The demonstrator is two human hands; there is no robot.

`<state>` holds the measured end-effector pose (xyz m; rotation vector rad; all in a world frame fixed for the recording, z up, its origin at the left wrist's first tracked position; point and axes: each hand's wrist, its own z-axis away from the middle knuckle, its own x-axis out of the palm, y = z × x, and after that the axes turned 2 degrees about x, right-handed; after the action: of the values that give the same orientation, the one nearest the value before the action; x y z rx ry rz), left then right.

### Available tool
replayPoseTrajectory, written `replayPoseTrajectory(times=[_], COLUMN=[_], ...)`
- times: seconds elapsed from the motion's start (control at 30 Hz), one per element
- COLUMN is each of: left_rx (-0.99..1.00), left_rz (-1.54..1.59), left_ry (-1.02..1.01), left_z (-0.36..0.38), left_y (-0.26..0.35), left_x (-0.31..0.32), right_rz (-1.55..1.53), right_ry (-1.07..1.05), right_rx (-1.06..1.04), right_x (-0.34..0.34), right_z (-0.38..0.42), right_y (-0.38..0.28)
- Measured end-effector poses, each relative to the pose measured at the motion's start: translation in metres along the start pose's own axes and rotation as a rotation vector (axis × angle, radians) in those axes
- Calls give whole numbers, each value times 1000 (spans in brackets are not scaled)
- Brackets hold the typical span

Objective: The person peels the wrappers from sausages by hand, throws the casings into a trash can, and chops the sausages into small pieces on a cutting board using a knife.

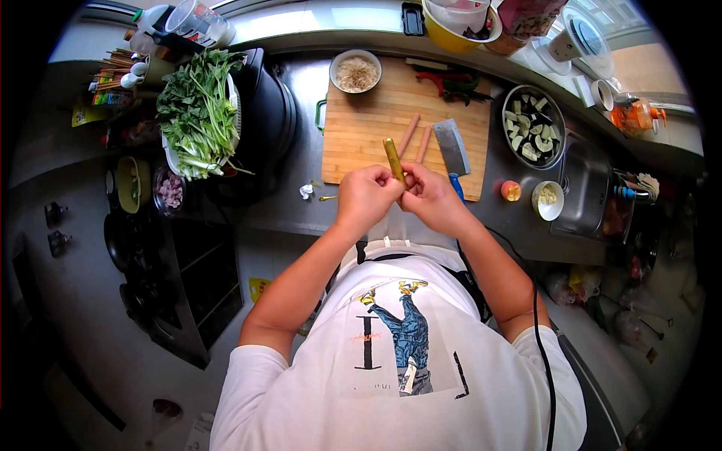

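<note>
Both of my hands meet over the front edge of the wooden cutting board [361,124]. Between them a greenish-yellow stick-shaped item [392,156] points up and away from me. My left hand [368,197] is closed on its lower left side, and my right hand [430,197] pinches its lower end from the right. Just beyond my fingers lie two pinkish sausage-like sticks, one on the left [408,135] and one on the right [423,144]. A cleaver [452,146] with a blue handle rests on the board to their right.
A bowl of shredded food [356,73] and peppers [459,89] are at the board's back. Cut eggplant [534,131] fills a bowl on the right, near a small bowl of garlic [547,198] and the sink [585,188]. Leafy greens [197,113] stand left.
</note>
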<state>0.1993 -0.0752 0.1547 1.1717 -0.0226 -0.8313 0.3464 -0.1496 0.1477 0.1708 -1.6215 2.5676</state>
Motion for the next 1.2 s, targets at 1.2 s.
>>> replayPoseTrajectory(times=[1.2], left_rx=[-47], left_rz=[667], left_ry=[-107], left_z=[-12], left_y=[-39], left_x=[9], right_rz=[-590], right_ry=[-122], right_rx=[291], right_x=[-7], right_z=[-4], right_y=[10])
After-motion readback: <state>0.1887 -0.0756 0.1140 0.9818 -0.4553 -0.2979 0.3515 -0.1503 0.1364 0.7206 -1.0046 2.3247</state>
